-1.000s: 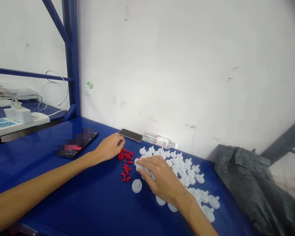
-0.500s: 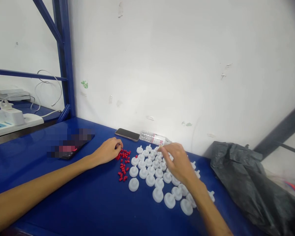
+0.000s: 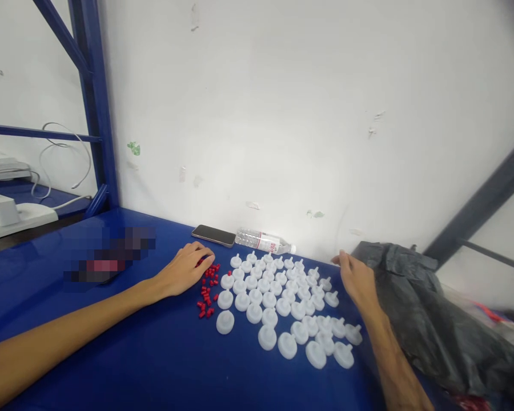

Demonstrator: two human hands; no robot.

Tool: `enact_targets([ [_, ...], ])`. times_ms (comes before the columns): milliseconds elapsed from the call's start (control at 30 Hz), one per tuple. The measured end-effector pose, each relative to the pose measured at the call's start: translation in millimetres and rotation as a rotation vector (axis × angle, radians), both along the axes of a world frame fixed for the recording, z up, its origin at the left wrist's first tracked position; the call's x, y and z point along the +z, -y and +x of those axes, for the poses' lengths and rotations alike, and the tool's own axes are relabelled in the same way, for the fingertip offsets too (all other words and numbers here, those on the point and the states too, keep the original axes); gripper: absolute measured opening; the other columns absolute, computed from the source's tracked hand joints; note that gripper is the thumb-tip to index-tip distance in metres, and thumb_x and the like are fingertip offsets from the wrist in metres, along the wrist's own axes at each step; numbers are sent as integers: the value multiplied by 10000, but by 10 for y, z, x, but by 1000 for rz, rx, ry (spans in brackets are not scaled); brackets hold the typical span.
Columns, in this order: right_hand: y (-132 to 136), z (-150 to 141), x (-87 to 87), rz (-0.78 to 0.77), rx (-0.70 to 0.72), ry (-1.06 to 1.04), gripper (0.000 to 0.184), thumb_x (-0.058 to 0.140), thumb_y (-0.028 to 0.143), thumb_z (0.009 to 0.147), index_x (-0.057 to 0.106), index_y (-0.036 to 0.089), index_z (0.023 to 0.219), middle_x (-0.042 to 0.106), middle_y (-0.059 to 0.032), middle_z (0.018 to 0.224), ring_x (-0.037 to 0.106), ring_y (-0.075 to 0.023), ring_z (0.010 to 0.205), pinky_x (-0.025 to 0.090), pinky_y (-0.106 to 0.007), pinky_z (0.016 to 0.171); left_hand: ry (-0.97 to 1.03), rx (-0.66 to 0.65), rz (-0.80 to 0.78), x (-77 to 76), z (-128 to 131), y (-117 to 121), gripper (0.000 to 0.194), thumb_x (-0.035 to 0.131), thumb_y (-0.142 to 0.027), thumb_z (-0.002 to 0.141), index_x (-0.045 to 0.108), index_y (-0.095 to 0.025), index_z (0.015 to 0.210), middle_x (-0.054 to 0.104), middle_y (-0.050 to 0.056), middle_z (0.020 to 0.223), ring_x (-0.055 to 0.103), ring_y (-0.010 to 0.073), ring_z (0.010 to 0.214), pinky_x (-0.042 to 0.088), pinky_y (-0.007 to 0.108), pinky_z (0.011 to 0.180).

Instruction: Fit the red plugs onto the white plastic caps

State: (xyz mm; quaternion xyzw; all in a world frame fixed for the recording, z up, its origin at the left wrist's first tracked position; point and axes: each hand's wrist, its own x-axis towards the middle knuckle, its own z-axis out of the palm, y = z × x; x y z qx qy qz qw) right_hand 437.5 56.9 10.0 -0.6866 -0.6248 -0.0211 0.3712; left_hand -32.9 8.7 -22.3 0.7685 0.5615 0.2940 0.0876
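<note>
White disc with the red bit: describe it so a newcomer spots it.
On the blue table, find the spread of white stemmed discs right of the loose red pieces. Follow its left edge to the third disc from the near end. Only that one shows a red bit at its top.

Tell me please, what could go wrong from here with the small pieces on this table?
The left hand is right at the loose red pieces; a careless sweep could scatter them.
The white pieces lie crowded, some apparently overlapping, so nudging one might shift its neighbours.
The clear bottle lies on its side just behind them and might roll if bumped.
</note>
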Motion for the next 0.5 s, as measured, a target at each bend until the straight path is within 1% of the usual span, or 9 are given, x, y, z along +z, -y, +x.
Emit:
enact_targets([
  [33,-23,56,-51,-25,-3,-6,469,426,517,1078,759,229,919,803,-72,948,742,-266,978,538,-470,981,10,3,-3,7,-13,-11,386,419,-422,1106,742,-220,1165,709,95,1214,641,300,1177,473,572,1113],
  [100,-60,139,-144,-67,1,-15,398,543,550,1062,741,211,997,787,-37,991,738,-224,995,556,-484,1007,27,9,-6,29,-44,-31,319,515,-430,1101,728,-200,1162,722,87,1213,659,292,1194,498,569,1103],
  [167,-89,186,-223,-101,15,-16,364,622,552,1035,730,205,1044,781,-29,1046,736,-213,1025,574,-491,1017,41,13,-4,53,-69,-45,289,623,-449,1067,723,-190,1147,738,78,1209,679,288,1193,518,568,1098],
  [200,-102,198,-259,-117,22,-13,350,635,542,1032,731,206,1053,781,-33,1067,737,-215,1037,582,-489,1014,46,14,-2,62,-78,-51,284,650,-451,1055,725,-190,1138,745,76,1206,687,286,1190,524,568,1100],
  [367,-161,188,-414,-191,70,23,318,670,502,1022,726,208,1128,771,-42,1153,738,-223,1057,613,-475,981,58,19,0,70,-88,-73,263,669,-436,1050,732,-190,1121,756,75,1206,700,281,1183,540,564,1098],
  [500,-210,181,-479,-232,71,66,300,688,472,1015,718,215,1167,752,-51,1217,727,-229,1080,625,-462,959,52,26,-15,63,-81,-65,266,672,-437,1048,733,-190,1126,757,75,1206,704,280,1177,546,561,1092],
])
